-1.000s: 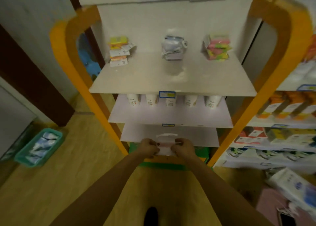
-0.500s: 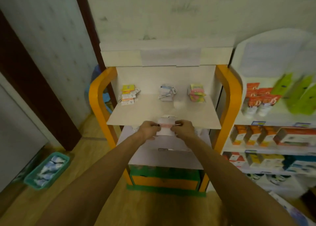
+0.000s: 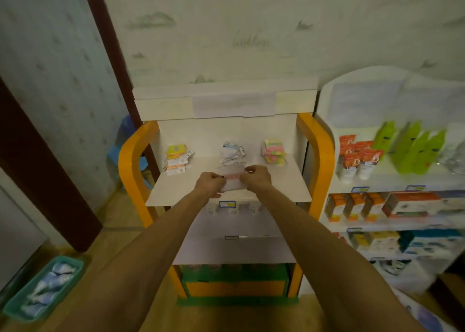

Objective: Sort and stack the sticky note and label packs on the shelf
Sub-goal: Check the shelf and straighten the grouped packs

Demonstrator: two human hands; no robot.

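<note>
Fingers [image 3: 218, 180] of both hands pinch a small pack [image 3: 232, 180] between them above the shelf [image 3: 281, 180]; three stacks sit beyond, the middle stack [image 3: 232, 151] nearest.

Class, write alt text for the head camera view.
Both hands, left hand and right hand, hold a white pack above the orange-framed top shelf, where three piles of packs sit along the back.

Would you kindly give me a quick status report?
Left hand and right hand both grip one pack. Held over top shelf. Nothing in the way.
</note>
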